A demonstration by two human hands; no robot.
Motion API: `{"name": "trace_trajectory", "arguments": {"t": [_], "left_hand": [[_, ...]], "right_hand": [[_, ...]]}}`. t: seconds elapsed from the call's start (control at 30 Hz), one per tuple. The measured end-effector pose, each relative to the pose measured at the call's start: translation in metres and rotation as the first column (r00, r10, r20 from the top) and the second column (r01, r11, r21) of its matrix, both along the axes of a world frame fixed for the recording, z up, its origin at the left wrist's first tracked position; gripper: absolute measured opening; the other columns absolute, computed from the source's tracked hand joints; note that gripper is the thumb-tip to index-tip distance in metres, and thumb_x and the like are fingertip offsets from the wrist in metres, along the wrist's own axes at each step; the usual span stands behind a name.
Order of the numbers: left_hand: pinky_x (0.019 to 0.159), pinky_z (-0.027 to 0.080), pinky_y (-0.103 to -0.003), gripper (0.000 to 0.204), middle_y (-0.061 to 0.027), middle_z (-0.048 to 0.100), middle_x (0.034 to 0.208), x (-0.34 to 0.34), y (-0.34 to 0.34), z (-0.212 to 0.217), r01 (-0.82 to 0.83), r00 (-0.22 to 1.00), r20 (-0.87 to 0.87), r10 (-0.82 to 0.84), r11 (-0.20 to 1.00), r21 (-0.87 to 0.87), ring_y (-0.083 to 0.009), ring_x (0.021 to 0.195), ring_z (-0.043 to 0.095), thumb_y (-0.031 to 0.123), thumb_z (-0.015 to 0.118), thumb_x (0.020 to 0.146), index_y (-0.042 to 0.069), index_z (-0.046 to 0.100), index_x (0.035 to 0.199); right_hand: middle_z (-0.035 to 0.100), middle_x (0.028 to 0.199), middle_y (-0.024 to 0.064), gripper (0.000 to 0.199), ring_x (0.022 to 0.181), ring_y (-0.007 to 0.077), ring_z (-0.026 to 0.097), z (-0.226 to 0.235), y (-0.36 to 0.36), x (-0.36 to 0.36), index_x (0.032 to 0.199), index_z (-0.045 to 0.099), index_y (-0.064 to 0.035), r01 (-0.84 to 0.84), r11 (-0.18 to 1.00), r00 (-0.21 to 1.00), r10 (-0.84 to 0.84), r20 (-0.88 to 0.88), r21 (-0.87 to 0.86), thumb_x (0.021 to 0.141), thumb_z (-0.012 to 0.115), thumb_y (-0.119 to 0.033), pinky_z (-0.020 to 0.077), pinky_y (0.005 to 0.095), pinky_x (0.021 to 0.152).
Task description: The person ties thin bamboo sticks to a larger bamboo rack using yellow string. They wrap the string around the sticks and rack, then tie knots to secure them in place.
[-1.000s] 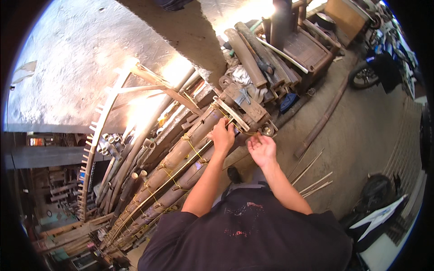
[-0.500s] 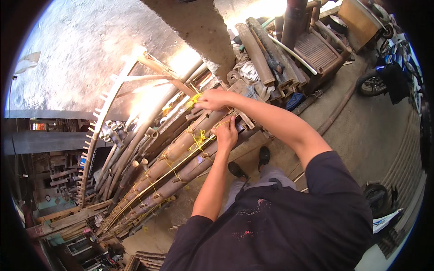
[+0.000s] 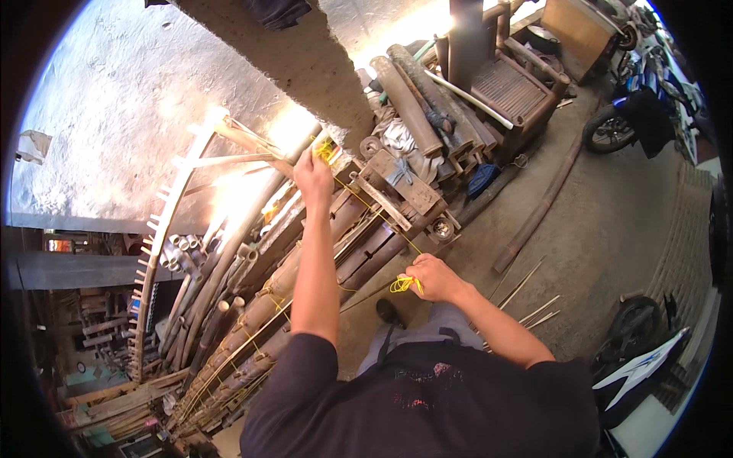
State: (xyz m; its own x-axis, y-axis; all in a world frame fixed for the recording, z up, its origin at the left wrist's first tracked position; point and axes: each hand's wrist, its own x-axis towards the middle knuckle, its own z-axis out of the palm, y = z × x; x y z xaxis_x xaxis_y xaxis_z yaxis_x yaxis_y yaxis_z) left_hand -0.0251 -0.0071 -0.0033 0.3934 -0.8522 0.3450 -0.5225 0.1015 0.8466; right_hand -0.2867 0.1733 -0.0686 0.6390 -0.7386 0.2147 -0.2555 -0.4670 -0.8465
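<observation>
My left hand (image 3: 313,179) is stretched far out, closed around a bunch of yellow string (image 3: 324,149). Nearer to my body, my right hand (image 3: 433,276) grips another looped bunch of the yellow string (image 3: 405,284). A length of that string runs taut between the two hands, slanting across the end of the lashed bamboo poles (image 3: 370,256). These thick poles lie side by side, bound at intervals with more yellow string. My left forearm hides part of them.
A curved bamboo frame with pegs (image 3: 172,237) leans on the left beside stacked bamboo tubes (image 3: 183,250). A concrete pillar (image 3: 294,65) stands ahead. To the right are a bamboo chair (image 3: 508,88), a pole on the floor (image 3: 546,202) and a motorcycle (image 3: 611,128). Thin strips (image 3: 534,309) lie near my right arm.
My left hand has moved out to the far string bunch, where my right hand was. My right hand has come back toward me and to the right, stretching string between them.
</observation>
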Motion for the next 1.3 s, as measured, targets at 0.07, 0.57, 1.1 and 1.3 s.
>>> {"name": "trace_trajectory", "arguments": {"t": [0.07,0.57,1.1,1.3], "left_hand": [[0.072,0.050,-0.042,0.030,-0.0181,0.069,0.084,0.046,-0.013,-0.089,-0.072,0.942,0.334,-0.009,0.971,0.229,-0.0301,0.075,0.066,0.023,0.058,0.095,-0.003,0.068,0.107],[0.092,0.047,-0.047,0.030,-0.0232,0.068,0.110,0.249,0.340,-0.021,0.044,0.868,0.280,-0.410,0.625,0.779,-0.0390,0.105,0.064,0.023,0.056,0.094,0.000,0.063,0.113],[0.086,0.036,-0.050,0.027,-0.0166,0.070,0.094,0.223,0.375,-0.104,0.071,0.951,0.249,-0.181,0.916,0.395,-0.0372,0.092,0.064,0.029,0.050,0.100,0.008,0.067,0.102],[0.079,0.041,-0.048,0.028,-0.0138,0.071,0.090,0.207,0.369,-0.079,-0.002,0.942,0.315,-0.118,0.935,0.356,-0.0336,0.086,0.065,0.032,0.050,0.101,0.012,0.069,0.098]], "right_hand": [[0.064,0.074,0.0123,0.005,0.067,0.0300,0.061,0.008,0.015,0.010,0.081,0.063,-0.0050,0.125,0.985,0.982,-0.106,0.154,-0.120,0.081,0.065,-0.009,0.0501,0.0405,0.083],[0.064,0.101,0.0044,0.045,0.099,0.0166,0.060,-0.035,0.212,0.263,0.107,0.062,-0.0064,-0.560,-0.110,0.747,-0.496,0.443,0.821,0.100,0.049,-0.049,0.0537,0.0364,0.083],[0.067,0.083,0.0205,0.042,0.076,0.0340,0.064,0.079,0.061,0.399,0.085,0.067,-0.0035,-0.229,0.819,0.967,0.130,0.220,0.526,0.099,0.049,-0.039,0.0492,0.0454,0.071],[0.064,0.078,0.0250,0.044,0.077,0.0432,0.063,-0.017,0.212,0.260,0.074,0.065,-0.0019,-0.306,0.949,0.900,0.316,-0.301,0.079,0.098,0.050,-0.035,0.0486,0.0510,0.075]]}}
